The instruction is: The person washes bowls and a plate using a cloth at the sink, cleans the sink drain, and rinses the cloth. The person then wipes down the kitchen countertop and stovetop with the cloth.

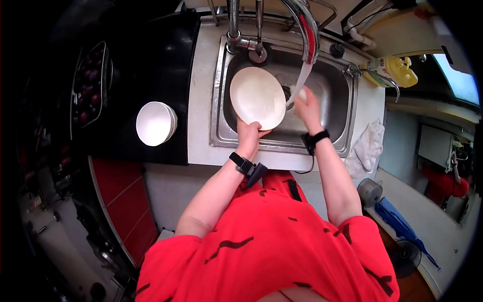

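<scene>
A white plate [257,98] is tilted over the left part of the metal sink [329,95]. My left hand [249,137] grips its lower edge, thumb on the face. To the right of the plate, my right hand [308,109] is closed around something small and pale beside the running water. What that item is cannot be made out. Water [303,76] pours from the curved faucet [309,38] between the plate and my right hand.
White stacked bowls [153,124] stand on the black counter to the left, near a basket of dark round produce [90,90]. A yellow bottle [390,70] lies behind the sink's right side. A white cloth [366,148] rests at the right counter edge.
</scene>
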The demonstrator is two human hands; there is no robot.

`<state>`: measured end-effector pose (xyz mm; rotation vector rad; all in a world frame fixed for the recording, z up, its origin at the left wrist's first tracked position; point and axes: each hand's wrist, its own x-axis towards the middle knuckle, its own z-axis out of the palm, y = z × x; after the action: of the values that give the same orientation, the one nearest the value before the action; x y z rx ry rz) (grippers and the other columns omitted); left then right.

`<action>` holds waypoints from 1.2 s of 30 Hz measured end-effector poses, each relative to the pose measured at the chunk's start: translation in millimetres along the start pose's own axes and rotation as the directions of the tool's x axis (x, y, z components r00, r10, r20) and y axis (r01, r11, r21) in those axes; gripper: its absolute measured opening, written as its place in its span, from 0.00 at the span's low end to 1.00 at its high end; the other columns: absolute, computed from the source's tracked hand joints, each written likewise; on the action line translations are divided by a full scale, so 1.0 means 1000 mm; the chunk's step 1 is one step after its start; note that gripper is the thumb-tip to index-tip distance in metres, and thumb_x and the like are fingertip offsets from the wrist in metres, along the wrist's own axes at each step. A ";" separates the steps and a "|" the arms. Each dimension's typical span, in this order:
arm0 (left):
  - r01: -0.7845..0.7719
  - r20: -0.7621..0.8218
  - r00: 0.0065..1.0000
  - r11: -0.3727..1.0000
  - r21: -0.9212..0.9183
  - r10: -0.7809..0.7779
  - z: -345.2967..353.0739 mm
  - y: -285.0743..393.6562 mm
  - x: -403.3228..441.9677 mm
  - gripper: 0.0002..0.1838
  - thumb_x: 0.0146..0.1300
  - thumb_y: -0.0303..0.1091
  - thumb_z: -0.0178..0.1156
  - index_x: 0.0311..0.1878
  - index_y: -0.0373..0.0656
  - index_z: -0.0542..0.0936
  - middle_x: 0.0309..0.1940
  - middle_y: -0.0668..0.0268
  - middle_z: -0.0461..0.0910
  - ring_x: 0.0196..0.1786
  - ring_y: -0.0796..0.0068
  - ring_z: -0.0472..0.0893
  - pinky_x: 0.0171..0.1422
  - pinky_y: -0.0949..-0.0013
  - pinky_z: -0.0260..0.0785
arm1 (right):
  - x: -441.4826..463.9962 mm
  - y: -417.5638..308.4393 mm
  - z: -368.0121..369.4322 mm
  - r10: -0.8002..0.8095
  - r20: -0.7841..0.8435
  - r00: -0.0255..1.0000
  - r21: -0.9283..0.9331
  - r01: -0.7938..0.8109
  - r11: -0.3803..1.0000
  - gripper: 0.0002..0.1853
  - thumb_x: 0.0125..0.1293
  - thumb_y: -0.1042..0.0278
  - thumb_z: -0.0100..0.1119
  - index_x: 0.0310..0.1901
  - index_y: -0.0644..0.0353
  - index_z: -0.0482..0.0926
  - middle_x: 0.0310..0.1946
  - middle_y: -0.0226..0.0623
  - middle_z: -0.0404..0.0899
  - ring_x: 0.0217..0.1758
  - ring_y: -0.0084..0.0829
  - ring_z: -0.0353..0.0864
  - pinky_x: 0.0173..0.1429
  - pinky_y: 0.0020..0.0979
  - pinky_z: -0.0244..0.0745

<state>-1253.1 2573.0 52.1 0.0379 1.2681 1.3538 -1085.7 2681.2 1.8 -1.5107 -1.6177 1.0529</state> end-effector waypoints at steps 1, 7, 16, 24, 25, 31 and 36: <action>-0.001 -0.001 1.000 1.000 -0.001 0.001 0.002 0.001 0.001 0.34 0.48 0.12 0.43 0.63 0.38 0.58 0.53 0.49 0.70 0.51 0.49 0.78 0.46 0.53 0.82 | -0.012 -0.017 -0.001 0.057 0.130 0.990 -0.085 -0.046 0.995 0.29 0.54 0.69 0.62 0.59 0.63 0.70 0.49 0.51 0.77 0.53 0.47 0.77 0.56 0.40 0.71; 0.100 0.077 0.992 0.995 0.016 -0.101 -0.006 0.001 0.014 0.30 0.49 0.15 0.45 0.60 0.32 0.62 0.51 0.48 0.72 0.52 0.46 0.77 0.49 0.49 0.80 | -0.066 -0.052 0.003 -0.321 0.541 0.778 -0.131 0.455 0.881 0.25 0.52 0.76 0.60 0.55 0.54 0.73 0.51 0.42 0.73 0.58 0.43 0.69 0.60 0.37 0.68; 0.208 0.184 0.959 0.976 0.059 -0.215 -0.002 0.027 0.011 0.32 0.47 0.16 0.42 0.61 0.29 0.57 0.52 0.43 0.70 0.50 0.42 0.78 0.46 0.49 0.81 | -0.035 -0.007 -0.014 -0.475 0.371 0.798 -0.316 0.589 0.744 0.17 0.52 0.79 0.53 0.46 0.57 0.76 0.47 0.42 0.74 0.53 0.46 0.71 0.56 0.37 0.71; 0.135 0.137 0.981 0.991 0.026 -0.137 0.006 0.009 0.020 0.33 0.48 0.17 0.41 0.63 0.36 0.57 0.53 0.46 0.69 0.50 0.46 0.78 0.41 0.49 0.82 | -0.084 -0.045 0.006 -0.377 0.253 0.891 -0.267 0.439 0.858 0.23 0.44 0.82 0.60 0.47 0.59 0.75 0.50 0.42 0.73 0.53 0.47 0.71 0.56 0.40 0.71; 0.141 0.110 0.983 0.989 0.036 -0.145 0.007 0.008 0.022 0.33 0.47 0.17 0.41 0.63 0.37 0.57 0.53 0.46 0.68 0.50 0.46 0.78 0.41 0.50 0.82 | -0.084 -0.050 0.004 -0.377 0.269 0.886 -0.289 0.448 0.846 0.22 0.45 0.80 0.60 0.46 0.58 0.75 0.50 0.40 0.73 0.54 0.45 0.71 0.54 0.39 0.73; 0.259 0.225 0.921 0.932 0.253 -0.317 -0.006 0.039 0.027 0.30 0.49 0.18 0.45 0.60 0.25 0.59 0.49 0.44 0.72 0.49 0.45 0.79 0.49 0.47 0.79 | -0.050 -0.023 -0.032 -0.391 0.361 0.846 -0.421 0.522 0.742 0.15 0.50 0.78 0.55 0.41 0.54 0.77 0.48 0.31 0.76 0.53 0.38 0.74 0.48 0.36 0.77; 0.496 0.227 0.804 0.830 0.254 -0.550 -0.026 0.068 0.060 0.30 0.50 0.23 0.48 0.61 0.26 0.60 0.48 0.43 0.74 0.46 0.44 0.81 0.47 0.46 0.79 | -0.040 -0.039 -0.044 -0.474 0.406 0.782 -0.275 0.599 0.752 0.13 0.46 0.77 0.62 0.37 0.56 0.78 0.40 0.33 0.78 0.45 0.40 0.77 0.45 0.37 0.75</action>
<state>-1334.0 2621.8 48.5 0.0107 1.0415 0.7136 -1060.4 2646.6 57.9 -0.9928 -2.4244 0.6715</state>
